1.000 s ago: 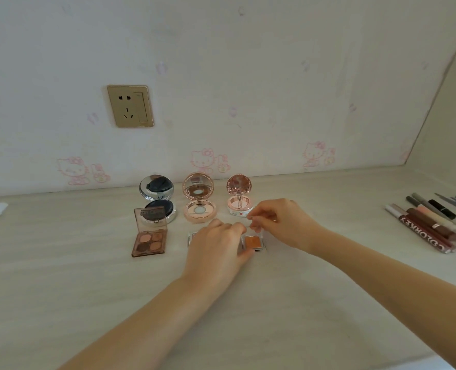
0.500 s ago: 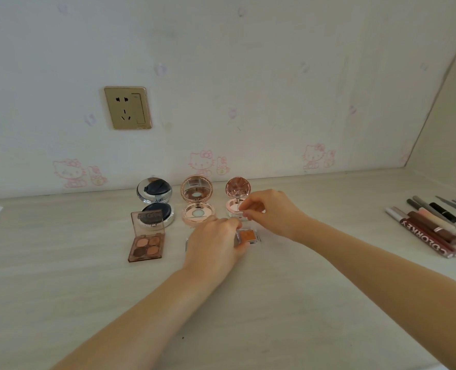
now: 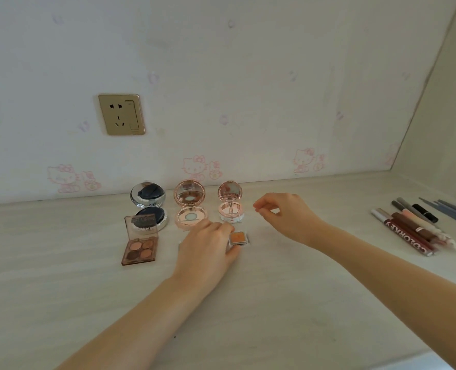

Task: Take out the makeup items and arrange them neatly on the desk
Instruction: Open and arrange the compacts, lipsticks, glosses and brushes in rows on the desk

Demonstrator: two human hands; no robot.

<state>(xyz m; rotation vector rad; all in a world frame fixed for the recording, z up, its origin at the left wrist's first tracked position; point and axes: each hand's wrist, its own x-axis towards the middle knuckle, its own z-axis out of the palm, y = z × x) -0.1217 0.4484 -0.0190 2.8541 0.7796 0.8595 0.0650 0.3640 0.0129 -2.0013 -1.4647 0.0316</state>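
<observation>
We record a home bedroom corner: pale wood-grain desk [image 3: 275,303], white wallpaper with pink cartoon-cat prints [image 3: 248,89], gold rectangular wall socket [image 3: 121,114], open round makeup compacts [image 3: 190,206].

Head camera looks forward and down, near the desk [image 3: 275,303]
</observation>
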